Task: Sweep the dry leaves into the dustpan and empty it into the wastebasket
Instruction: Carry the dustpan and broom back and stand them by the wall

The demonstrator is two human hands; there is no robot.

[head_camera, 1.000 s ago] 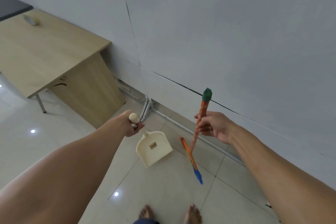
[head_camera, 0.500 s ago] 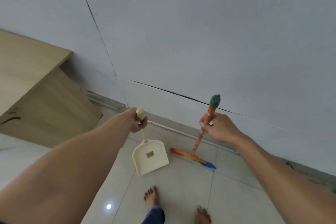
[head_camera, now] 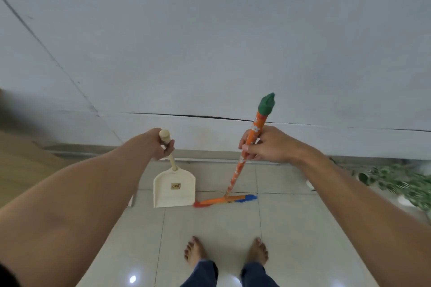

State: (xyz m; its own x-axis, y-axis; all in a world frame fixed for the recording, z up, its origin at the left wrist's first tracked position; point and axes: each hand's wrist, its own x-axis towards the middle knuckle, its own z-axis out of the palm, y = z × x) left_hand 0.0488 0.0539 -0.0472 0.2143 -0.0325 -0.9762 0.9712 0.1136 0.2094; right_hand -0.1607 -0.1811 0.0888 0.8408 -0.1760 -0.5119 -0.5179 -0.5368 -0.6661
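A cream plastic dustpan (head_camera: 173, 187) is held by the left hand (head_camera: 161, 147) in the centre of the frame; the grip is closed around the top of its long, rounded handle, so that the pan can be carried upright. Its flat front edge is seen low, at or just above the tiled floor (head_camera: 210, 228); contact cannot be told. The right hand (head_camera: 265, 145) is closed around the orange patterned stick of the broom (head_camera: 240, 165), below its green cap. The stick is tilted toward the person, and the narrow orange head with red and blue bristles lies along the floor, just beside the right corner of the pan, probably so that rubbish can be pushed into the opening. No dry leaves and no wastebasket are seen here, so sweeping is judged as not yet begun. At the right edge a green leafy plant (head_camera: 396, 182) is blurred. The floor is glossy and pale, the wall (head_camera: 210, 42) is smooth and grey.
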